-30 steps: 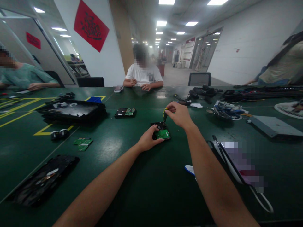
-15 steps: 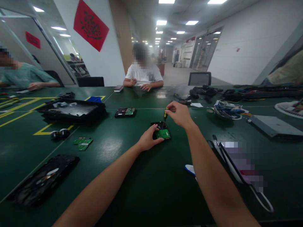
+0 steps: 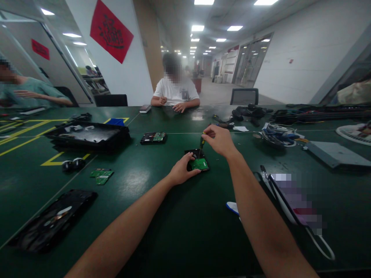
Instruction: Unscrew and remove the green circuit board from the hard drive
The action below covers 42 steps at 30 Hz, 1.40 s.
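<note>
Green desk (image 3: 174, 227), cluttered: the left grip (image 3: 181, 169) clasps a hard drive (image 3: 199, 163) flat on it, the right grip (image 3: 219, 139) pinches a screwdriver (image 3: 202, 143) — green board (image 3: 202, 165) still seated, apparently unfinished — while another board (image 3: 102, 177) lies loose, leftward.

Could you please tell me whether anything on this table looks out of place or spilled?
I see no spill. The tangled cables on the right look untidy, their strands heaped together. Tiny loose specks also lie right of the drive that the left hand holds, easily lost there; they are too small to identify.
</note>
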Available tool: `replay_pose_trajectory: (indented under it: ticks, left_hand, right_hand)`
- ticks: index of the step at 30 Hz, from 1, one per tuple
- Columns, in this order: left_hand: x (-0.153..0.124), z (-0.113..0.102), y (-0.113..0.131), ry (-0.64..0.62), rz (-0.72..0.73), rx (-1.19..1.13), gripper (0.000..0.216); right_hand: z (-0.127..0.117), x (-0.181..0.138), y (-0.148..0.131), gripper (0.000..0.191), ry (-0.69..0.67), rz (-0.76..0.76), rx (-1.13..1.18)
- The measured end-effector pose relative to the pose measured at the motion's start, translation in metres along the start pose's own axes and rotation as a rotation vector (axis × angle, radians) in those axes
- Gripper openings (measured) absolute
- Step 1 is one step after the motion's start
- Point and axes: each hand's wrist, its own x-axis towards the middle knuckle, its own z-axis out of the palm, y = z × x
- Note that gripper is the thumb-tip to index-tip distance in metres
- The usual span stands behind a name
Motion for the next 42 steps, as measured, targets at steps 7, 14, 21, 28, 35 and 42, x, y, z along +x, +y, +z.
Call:
replay_pose_trajectory:
  ticks: [7, 14, 21, 28, 35, 42]
  left_hand:
    - [0.0002, 0.0002, -0.0001, -0.005, -0.014, 0.003, 0.062]
    - [-0.0001, -0.0004, 0.0011, -0.009, -0.002, -0.006, 0.061]
    - [-0.0003, -0.0003, -0.0003, -0.001, -0.002, -0.004, 0.061]
    - [-0.0005, -0.0006, -0.0013, -0.006, -0.004, -0.004, 0.060]
    - [-0.0004, -0.0007, -0.0007, -0.011, 0.003, -0.011, 0.061]
    - [-0.0001, 0.0012, -0.0030, -0.006, -0.008, -0.001, 0.063]
  right_hand:
    - [0.0013, 0.0004, 0.0012, 0.010, 0.008, 0.006, -0.015]
    - [-0.0003, 0.0004, -0.0004, 0.011, -0.017, -0.006, 0.004]
    - [0.0003, 0.0000, 0.0022, 0.011, 0.007, 0.014, -0.010]
    - [-0.0007, 0.0002, 0.0005, 0.011, -0.011, -0.042, -0.009]
    - [0.0011, 0.0007, 0.0042, 0.011, 0.024, 0.004, -0.036]
    - [0.0006, 0.0004, 0.0012, 0.011, -0.012, -0.019, -0.003]
